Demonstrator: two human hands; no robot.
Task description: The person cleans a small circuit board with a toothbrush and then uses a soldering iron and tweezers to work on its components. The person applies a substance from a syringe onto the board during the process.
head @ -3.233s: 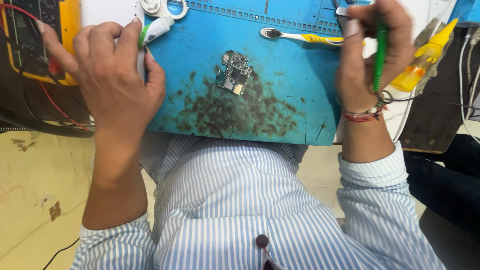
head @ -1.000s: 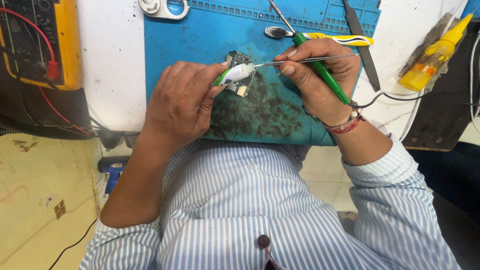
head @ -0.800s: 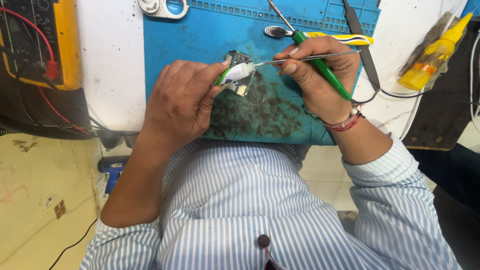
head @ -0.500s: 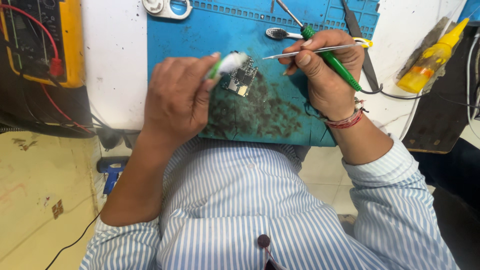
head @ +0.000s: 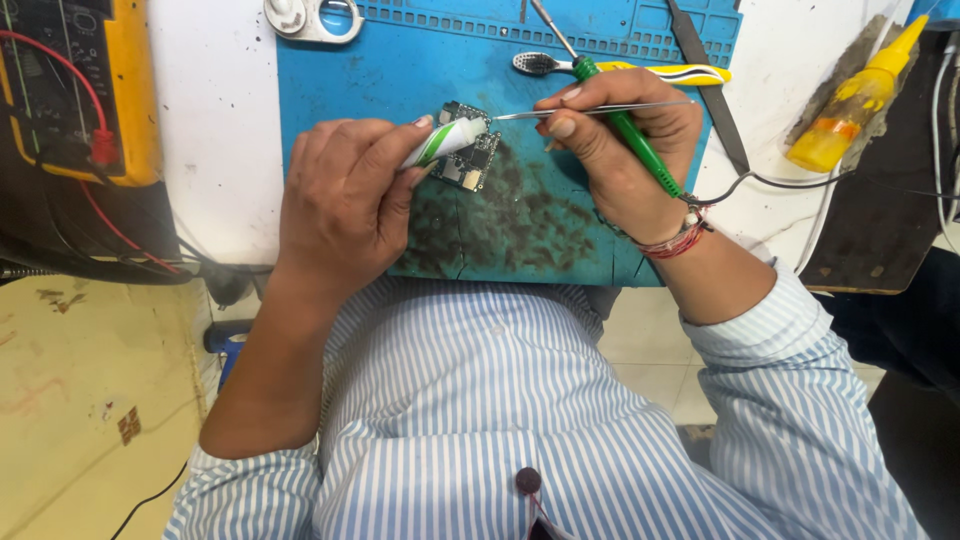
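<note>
Blue mat [head: 350, 80], circuit board [head: 470, 165] under left grip [head: 345, 205]'s clasped tube [head: 440, 142], right grip [head: 615, 150] pinching tweezers [head: 590, 110].

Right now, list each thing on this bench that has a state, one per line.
left hand: gripping the white-and-green tube, nozzle at the circuit board
right hand: pinching tweezers and a green-handled tool
circuit board: bare, flat on the blue mat
blue mat: heavily stained near its front edge
yellow bottle: lying tilted, capped
</note>
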